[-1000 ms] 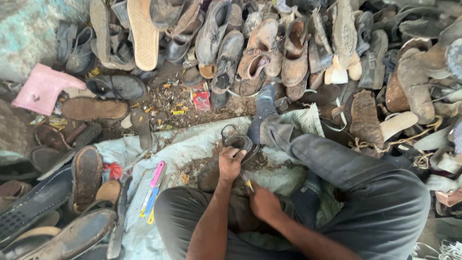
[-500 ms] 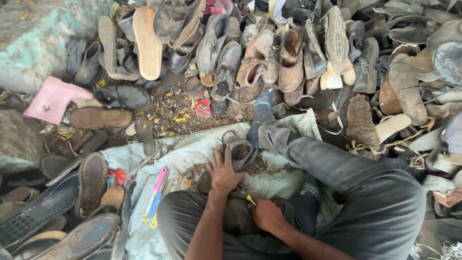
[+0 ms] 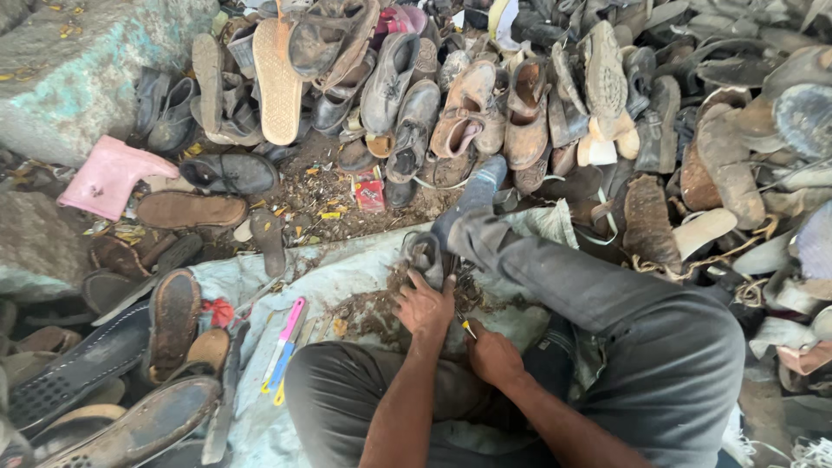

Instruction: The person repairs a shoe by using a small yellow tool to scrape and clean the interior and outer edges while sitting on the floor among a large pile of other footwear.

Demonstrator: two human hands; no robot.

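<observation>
Fingers (image 3: 414, 286) of left hand (image 3: 425, 305) lie spread & curled over the heel end of a worn grey shoe (image 3: 424, 254), pressing it down onto the pale blue-grey cloth (image 3: 347, 260) spread on the ground. Right hand (image 3: 492, 354) sits just beside, nearer the body, fist closed round a small tool w/ yellow tip (image 3: 468, 328); tip pokes out toward the left hand, close to the shoe's base. Can't tell exactly what kind of tool, mostly hidden in the fist. Shoe sits on the cloth between the person's knees, up against the lower leg in dark grey trousers (image 3: 607, 295); brown dirt & scraps (image 3: 368, 312) scattered on the cloth around it. Left of the hands, on the cloth, a pink-handled tool (image 3: 290, 322) lies alongside a blue one (image 3: 279, 371), touching or nearly so. Beyond the cloth a big heap of old shoes (image 3: 485, 113) & sandals fills the top and right of view. Tan upturned sole (image 3: 276, 82) stands out at top left, pink rubber boot (image 3: 108, 178) lies on its side by a stone block (image 3: 78, 78). Dark soles & slippers (image 3: 130, 381) piled at lower left.
</observation>
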